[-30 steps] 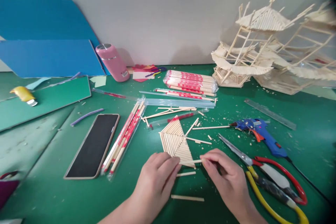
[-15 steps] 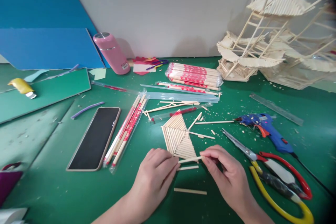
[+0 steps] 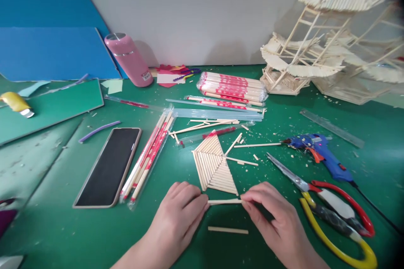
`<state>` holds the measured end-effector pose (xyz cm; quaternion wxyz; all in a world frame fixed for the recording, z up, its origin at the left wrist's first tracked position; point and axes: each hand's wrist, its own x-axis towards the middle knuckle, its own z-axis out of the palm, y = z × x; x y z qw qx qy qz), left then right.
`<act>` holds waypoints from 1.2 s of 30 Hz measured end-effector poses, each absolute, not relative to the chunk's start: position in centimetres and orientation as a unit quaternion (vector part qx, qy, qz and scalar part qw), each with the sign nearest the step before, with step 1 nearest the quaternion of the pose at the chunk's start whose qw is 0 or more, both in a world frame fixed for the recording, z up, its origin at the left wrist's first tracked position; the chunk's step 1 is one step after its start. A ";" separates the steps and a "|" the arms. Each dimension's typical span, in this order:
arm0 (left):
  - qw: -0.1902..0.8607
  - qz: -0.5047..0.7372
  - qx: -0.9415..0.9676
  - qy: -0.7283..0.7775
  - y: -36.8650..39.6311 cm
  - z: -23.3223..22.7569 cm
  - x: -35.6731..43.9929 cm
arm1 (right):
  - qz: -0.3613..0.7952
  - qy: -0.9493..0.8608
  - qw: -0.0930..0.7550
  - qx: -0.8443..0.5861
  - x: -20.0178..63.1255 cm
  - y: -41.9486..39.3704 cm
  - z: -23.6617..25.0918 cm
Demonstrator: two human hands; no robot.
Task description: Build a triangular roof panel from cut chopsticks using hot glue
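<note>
A short wooden stick [image 3: 224,201] spans between my two hands, just below the fan-shaped panel of glued sticks [image 3: 211,164]. My left hand [image 3: 179,214] pinches its left end, and my right hand [image 3: 273,214] has the right end between thumb and forefinger. A second short stick seems to lie right along it, hard to tell apart. Nearer to me, another cut stick [image 3: 227,230] rests on the green table. Two thin sticks reach out from the panel's right corner.
At right lie large scissors [image 3: 315,193] with red and yellow handles, a blue glue gun [image 3: 318,151] and a clear ruler [image 3: 331,128]. A phone [image 3: 107,168] and wrapped chopsticks [image 3: 148,157] are at left. Behind stand a pink flask [image 3: 129,59] and a stick-built tower [image 3: 303,50].
Both hands have moved slightly toward me, bringing the held stick away from the panel's lower edge and down to the loose stick below it. The view has shifted a little.
</note>
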<state>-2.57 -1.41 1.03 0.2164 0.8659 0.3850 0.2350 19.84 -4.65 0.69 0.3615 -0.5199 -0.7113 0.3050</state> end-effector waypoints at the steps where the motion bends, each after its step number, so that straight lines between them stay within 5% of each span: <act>1: 0.215 0.235 0.867 0.384 -1.4 1.0 -2.5 | 0.308 -0.705 0.372 -0.519 19.8 -4.7 0.8; 9: 0.306 0.327 0.825 0.344 -1.9 1.3 -1.3 | 0.471 -0.521 0.486 -0.519 17.5 -6.4 0.8; 15: 0.327 0.386 0.806 0.307 -2.3 0.9 -0.1 | 0.443 -0.560 0.528 -0.460 15.2 -5.2 1.7; 30: 0.135 0.111 0.937 0.304 6.5 1.2 0.7 | 0.258 -0.693 0.382 -0.554 19.8 -4.5 1.3; 36: 0.101 0.092 0.933 0.334 5.5 1.4 0.6 | 0.239 -0.720 0.362 -0.541 20.2 -4.6 0.8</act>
